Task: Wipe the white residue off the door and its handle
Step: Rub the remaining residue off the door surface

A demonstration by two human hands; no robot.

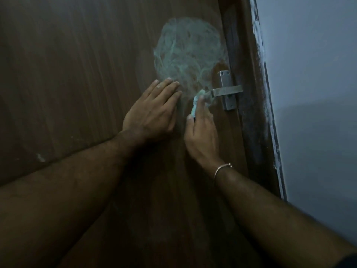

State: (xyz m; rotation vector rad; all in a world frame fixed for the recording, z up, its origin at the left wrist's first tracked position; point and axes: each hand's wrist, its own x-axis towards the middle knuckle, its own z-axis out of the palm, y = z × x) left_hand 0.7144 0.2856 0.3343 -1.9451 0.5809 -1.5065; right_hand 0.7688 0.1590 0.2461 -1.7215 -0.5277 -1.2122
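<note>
your two forearms come in from 6 and 7 o'clock, the right one wearing a thin metal bangle (222, 169) at the wrist. your left hand (152, 111) lies flat on the brown door (77, 74), fingers straight and close together, fingertips (170, 82) touching the lower edge of the smear. just beside it at 3 o'clock, your right hand (201, 132) pinches a pale cloth (197, 101) (small, crumpled, greenish-white in this dim light), with the fingers curled round it and the wad pressed against the door. the cloth's top end sits right at the free tip of the handle (228, 91), a grey metal lever lying level on its upright backplate; whether cloth and lever actually touch, i cannot tell. beyond your hands, at 12 o'clock from them, the white residue (187, 53) spreads as a round patch of scribbled swirls on the door, reaching down to the cloth and close to the backplate's top. farther out at 3 o'clock, the dark door frame (253, 93) shows pale streaks along its edge, then the plain wall (313, 74).
</note>
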